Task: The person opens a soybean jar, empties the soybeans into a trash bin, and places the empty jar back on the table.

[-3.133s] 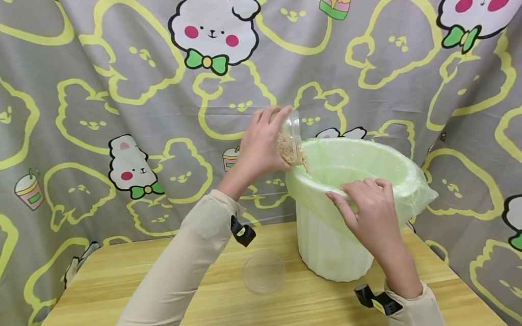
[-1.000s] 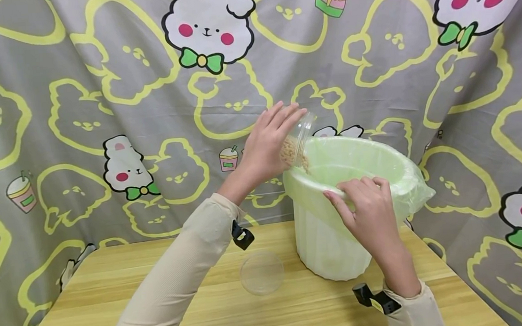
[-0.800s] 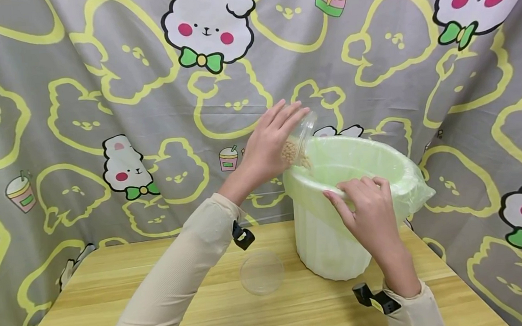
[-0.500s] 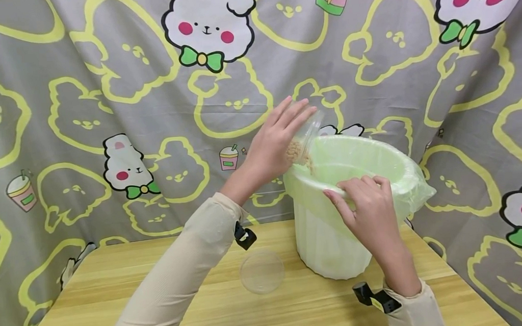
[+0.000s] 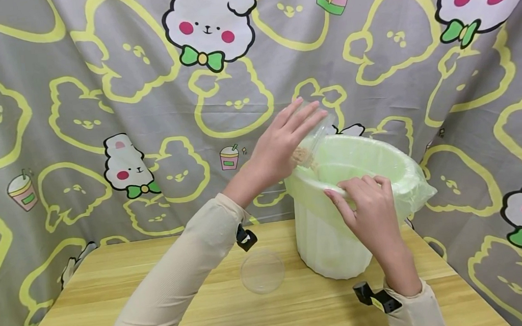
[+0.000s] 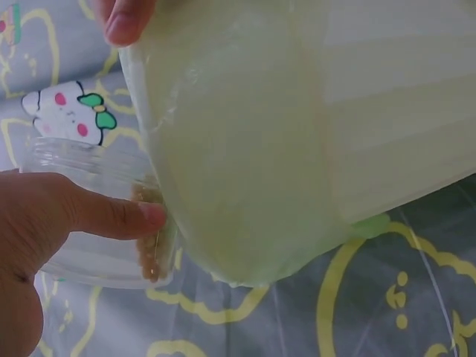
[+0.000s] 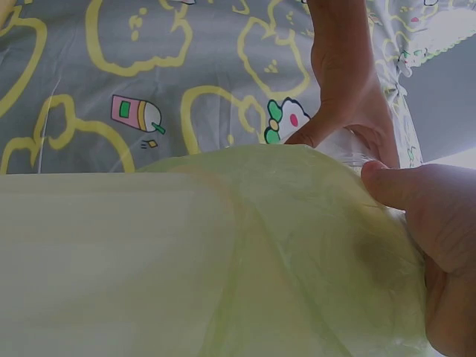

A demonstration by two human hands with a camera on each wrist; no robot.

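My left hand (image 5: 275, 146) grips a clear plastic jar (image 6: 97, 256), tipped on its side with its mouth over the near-left rim of a white trash can (image 5: 327, 250). Small tan pellets (image 6: 154, 249) lie along the jar's lower side, and some are at its mouth. A pale green bag (image 5: 412, 192) lines the can and folds down over its outside. With thumb outside and fingers over the edge, my right hand (image 5: 371, 213) holds the can's near rim. Both hands show in the right wrist view, at the lined rim. The can's bottom inside is hidden.
A clear round lid (image 5: 262, 271) lies flat on the wooden table (image 5: 161, 293), left of the can. Behind the table hangs a grey patterned curtain (image 5: 156, 115). Each wrist wears a black camera mount (image 5: 246, 238).
My left hand has moved right and tipped the jar further over the can. Fewer pellets show in the jar than before. The right hand stays on the rim.
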